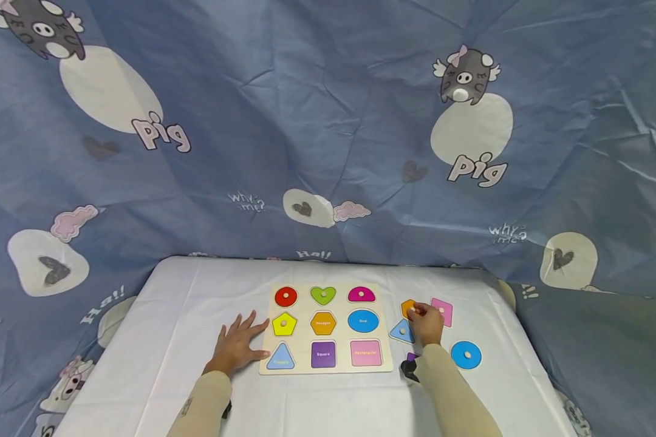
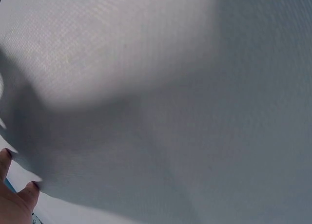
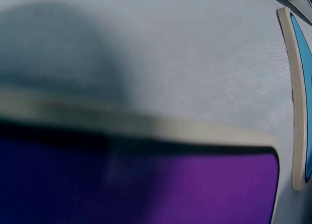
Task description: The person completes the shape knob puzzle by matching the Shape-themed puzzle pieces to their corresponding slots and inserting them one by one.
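Note:
The puzzle board (image 1: 300,369) lies flat on the white-covered table. My left hand (image 1: 235,347) is spread beside its left edge, thumb and a fingertip touching that edge; the left wrist view shows part of the hand (image 2: 15,204) at the lower left corner. To the right of the board, my right hand (image 1: 429,325) pinches the orange hexagon piece (image 1: 407,306) at its knob. A blue triangle piece (image 1: 401,332) lies just below the hexagon. Whether the hexagon is off the table, I cannot tell. The right wrist view shows no fingers.
A pink rectangle piece (image 1: 447,312) lies behind my right hand, a blue oval piece (image 1: 472,354) right of the wrist. A purple piece (image 1: 412,357) is partly under the right wrist, large in the right wrist view (image 3: 224,185). A patterned blue cloth (image 1: 317,121) hangs behind.

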Motion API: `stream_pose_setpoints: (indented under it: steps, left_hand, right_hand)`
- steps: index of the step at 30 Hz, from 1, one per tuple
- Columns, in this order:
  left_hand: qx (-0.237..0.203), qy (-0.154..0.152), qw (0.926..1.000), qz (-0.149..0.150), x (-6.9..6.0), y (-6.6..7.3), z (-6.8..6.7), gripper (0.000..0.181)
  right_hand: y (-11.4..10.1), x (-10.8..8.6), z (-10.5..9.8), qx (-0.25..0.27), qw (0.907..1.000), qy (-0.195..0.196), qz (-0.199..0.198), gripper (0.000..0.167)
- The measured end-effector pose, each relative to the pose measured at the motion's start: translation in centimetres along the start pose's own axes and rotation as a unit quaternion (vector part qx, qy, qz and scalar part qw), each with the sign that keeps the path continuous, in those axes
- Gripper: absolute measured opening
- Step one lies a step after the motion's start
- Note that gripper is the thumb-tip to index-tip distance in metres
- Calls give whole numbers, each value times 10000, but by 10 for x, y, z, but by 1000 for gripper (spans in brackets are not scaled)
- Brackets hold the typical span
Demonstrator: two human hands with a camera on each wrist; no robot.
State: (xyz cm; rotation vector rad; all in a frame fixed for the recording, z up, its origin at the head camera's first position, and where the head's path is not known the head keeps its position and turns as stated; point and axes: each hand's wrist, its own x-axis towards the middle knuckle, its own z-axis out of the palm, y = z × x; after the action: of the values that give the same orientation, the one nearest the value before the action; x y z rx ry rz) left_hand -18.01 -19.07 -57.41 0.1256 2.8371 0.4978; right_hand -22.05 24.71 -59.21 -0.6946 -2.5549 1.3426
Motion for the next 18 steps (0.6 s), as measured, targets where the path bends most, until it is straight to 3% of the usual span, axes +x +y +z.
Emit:
stream_pose_setpoints:
  steps: [6,14,18]
  left_hand:
    - [-4,7,10000,-25,0,0,1,83]
    - [-88,13,10000,-7,-3,1,-2,81]
    - [-163,38,9998,87,-5,2,-3,80]
  right_hand:
    - [1,0,1,52,9999,-64,68,25]
    - [10,0,-4,6,9989,155,-439,21]
    - [11,-1,-5,-75,9993,87,-359,22]
